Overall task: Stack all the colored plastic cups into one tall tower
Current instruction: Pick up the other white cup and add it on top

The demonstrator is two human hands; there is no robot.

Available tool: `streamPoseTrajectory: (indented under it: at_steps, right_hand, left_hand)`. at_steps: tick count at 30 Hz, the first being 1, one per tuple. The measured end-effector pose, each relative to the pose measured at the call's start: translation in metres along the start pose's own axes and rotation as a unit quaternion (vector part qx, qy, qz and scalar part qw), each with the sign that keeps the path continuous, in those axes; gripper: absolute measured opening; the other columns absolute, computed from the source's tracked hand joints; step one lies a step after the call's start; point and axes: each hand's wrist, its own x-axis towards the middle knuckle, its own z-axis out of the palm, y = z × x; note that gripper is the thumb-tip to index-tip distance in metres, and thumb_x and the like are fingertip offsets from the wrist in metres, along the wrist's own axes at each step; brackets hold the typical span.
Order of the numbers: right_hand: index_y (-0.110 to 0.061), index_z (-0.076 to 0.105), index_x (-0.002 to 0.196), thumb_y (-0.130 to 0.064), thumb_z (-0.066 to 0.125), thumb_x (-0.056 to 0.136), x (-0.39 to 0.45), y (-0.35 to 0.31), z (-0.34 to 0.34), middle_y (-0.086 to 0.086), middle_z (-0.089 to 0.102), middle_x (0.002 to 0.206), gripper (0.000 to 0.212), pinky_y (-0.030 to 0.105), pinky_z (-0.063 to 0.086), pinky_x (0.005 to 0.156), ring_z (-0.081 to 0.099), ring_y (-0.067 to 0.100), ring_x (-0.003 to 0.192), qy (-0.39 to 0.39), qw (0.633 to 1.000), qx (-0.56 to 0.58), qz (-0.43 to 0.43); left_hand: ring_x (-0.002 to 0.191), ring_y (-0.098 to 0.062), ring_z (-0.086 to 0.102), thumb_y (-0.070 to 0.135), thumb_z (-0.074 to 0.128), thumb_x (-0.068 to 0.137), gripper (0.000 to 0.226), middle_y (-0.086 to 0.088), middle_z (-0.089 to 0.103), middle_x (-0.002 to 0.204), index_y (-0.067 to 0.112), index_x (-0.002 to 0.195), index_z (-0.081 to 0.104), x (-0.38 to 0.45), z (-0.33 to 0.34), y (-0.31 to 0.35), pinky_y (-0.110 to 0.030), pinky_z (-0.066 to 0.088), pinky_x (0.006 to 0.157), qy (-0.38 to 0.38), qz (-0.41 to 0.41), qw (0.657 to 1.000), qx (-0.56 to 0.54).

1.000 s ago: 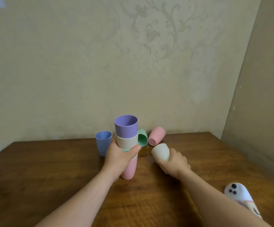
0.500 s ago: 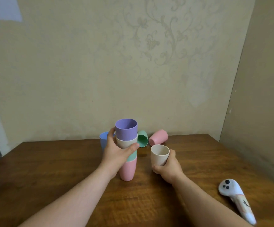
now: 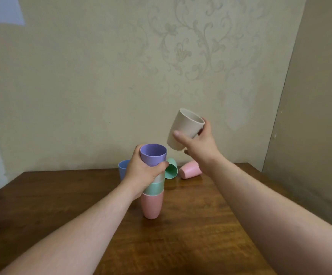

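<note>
Now your right hand (image 3: pixel 197 144) is clamped on a beige cup (image 3: pixel 184 129), tilted in the air up and right of the stack (image 3: pixel 153 181), clear of its rim. Your left hand (image 3: pixel 143 172) is wrapped around the purple cup (image 3: pixel 153 154) at the stack's top. Behind lie a green cup (image 3: pixel 171 170) and pink cup (image 3: pixel 189 170); a blue cup (image 3: pixel 123 167) stands near the tabletop's (image 3: pixel 181 225) far edge.

Right hand (image 3: pixel 198 144) lifted beige cup (image 3: pixel 184 129) off table.
</note>
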Motion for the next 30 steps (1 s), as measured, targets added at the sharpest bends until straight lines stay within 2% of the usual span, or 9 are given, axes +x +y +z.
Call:
streamPoseTrajectory:
  at_steps: [4, 7, 10, 13, 20, 23, 25, 28, 30]
  right_hand:
    - [-0.026, 0.043, 0.15, -0.016, 0.092, 0.084, 0.001, -0.035, 0.029, -0.004, 0.066, 0.126, 0.082, 0.025, 0.056, 0.075, 0.067, 0.008, 0.103, -0.051, 0.998, -0.014, -0.034]
    - [-0.028, 0.044, 0.146, -0.019, 0.093, 0.081, -0.004, -0.032, 0.05, -0.005, 0.066, 0.124, 0.082, 0.035, 0.065, 0.087, 0.069, 0.017, 0.111, -0.092, 0.993, -0.067, -0.031]
    - [-0.029, 0.043, 0.148, -0.02, 0.092, 0.082, -0.011, -0.012, 0.06, -0.004, 0.066, 0.127, 0.082, 0.033, 0.06, 0.09, 0.067, 0.021, 0.119, -0.142, 0.983, -0.115, 0.008]
    - [-0.026, 0.04, 0.15, -0.011, 0.088, 0.089, -0.015, 0.005, 0.062, 0.005, 0.065, 0.138, 0.079, 0.031, 0.058, 0.091, 0.067, 0.024, 0.127, -0.195, 0.975, -0.06, 0.084]
    - [-0.027, 0.046, 0.152, -0.013, 0.073, 0.086, -0.012, 0.013, 0.045, -0.004, 0.067, 0.126, 0.072, 0.016, 0.054, 0.069, 0.064, 0.007, 0.102, -0.259, 0.957, -0.023, 0.125]
    - [-0.031, 0.05, 0.156, -0.012, 0.061, 0.083, -0.002, 0.028, 0.028, -0.002, 0.062, 0.147, 0.076, 0.036, 0.054, 0.098, 0.067, 0.028, 0.126, -0.222, 0.967, -0.052, 0.111]
    - [-0.034, 0.044, 0.163, -0.015, 0.066, 0.087, 0.01, 0.048, 0.008, -0.004, 0.048, 0.164, 0.081, 0.048, 0.054, 0.111, 0.062, 0.033, 0.137, -0.159, 0.966, -0.184, 0.091]
    - [-0.03, 0.044, 0.163, -0.017, 0.069, 0.089, 0.025, 0.089, -0.03, 0.0, 0.04, 0.171, 0.08, 0.044, 0.045, 0.12, 0.042, 0.032, 0.153, -0.128, 0.896, -0.417, 0.083]
    - [-0.031, 0.04, 0.166, -0.024, 0.068, 0.092, 0.03, 0.116, -0.048, 0.0, 0.033, 0.176, 0.079, 0.051, 0.035, 0.128, 0.027, 0.037, 0.16, -0.139, 0.849, -0.498, 0.11]
  left_hand:
    - [0.106, -0.009, 0.063, 0.038, 0.095, 0.076, 0.074, 0.017, 0.062, 0.119, 0.04, 0.135, 0.05, 0.001, -0.002, 0.002, -0.031, 0.06, 0.082, -0.003, -0.007, 0.999, 0.044]
    - [0.101, -0.01, 0.072, 0.047, 0.09, 0.069, 0.065, 0.012, 0.074, 0.11, 0.037, 0.125, 0.059, 0.002, -0.001, 0.004, -0.04, 0.066, 0.085, 0.007, -0.005, 0.998, 0.064]
    - [0.097, -0.012, 0.077, 0.041, 0.087, 0.067, 0.055, 0.01, 0.078, 0.101, 0.037, 0.116, 0.063, -0.002, 0.001, 0.004, -0.041, 0.067, 0.083, 0.017, -0.009, 0.999, 0.046]
    - [0.101, -0.013, 0.073, 0.022, 0.086, 0.077, 0.049, 0.005, 0.073, 0.106, 0.032, 0.115, 0.057, -0.008, 0.005, 0.002, -0.035, 0.063, 0.084, 0.02, -0.009, 0.999, 0.026]
    - [0.102, -0.011, 0.074, 0.01, 0.092, 0.078, 0.062, 0.004, 0.074, 0.113, 0.03, 0.126, 0.057, -0.008, 0.01, -0.01, -0.021, 0.058, 0.074, 0.023, 0.002, 1.0, -0.021]
    - [0.1, -0.01, 0.075, 0.021, 0.098, 0.072, 0.072, 0.01, 0.076, 0.113, 0.039, 0.127, 0.055, -0.002, 0.012, -0.017, -0.029, 0.061, 0.079, 0.031, -0.001, 0.999, -0.024]
    - [0.102, -0.012, 0.075, 0.02, 0.097, 0.072, 0.069, 0.011, 0.076, 0.113, 0.044, 0.121, 0.054, 0.004, 0.014, -0.023, -0.033, 0.061, 0.085, 0.029, 0.003, 0.999, -0.029]
    - [0.106, -0.015, 0.073, 0.019, 0.096, 0.074, 0.07, 0.011, 0.074, 0.115, 0.044, 0.123, 0.052, 0.011, 0.017, -0.027, -0.035, 0.061, 0.09, 0.021, 0.005, 0.999, -0.027]
    - [0.105, -0.014, 0.073, 0.019, 0.096, 0.075, 0.071, 0.012, 0.074, 0.114, 0.041, 0.126, 0.052, 0.016, 0.019, -0.029, -0.035, 0.061, 0.089, 0.018, 0.006, 0.999, -0.027]
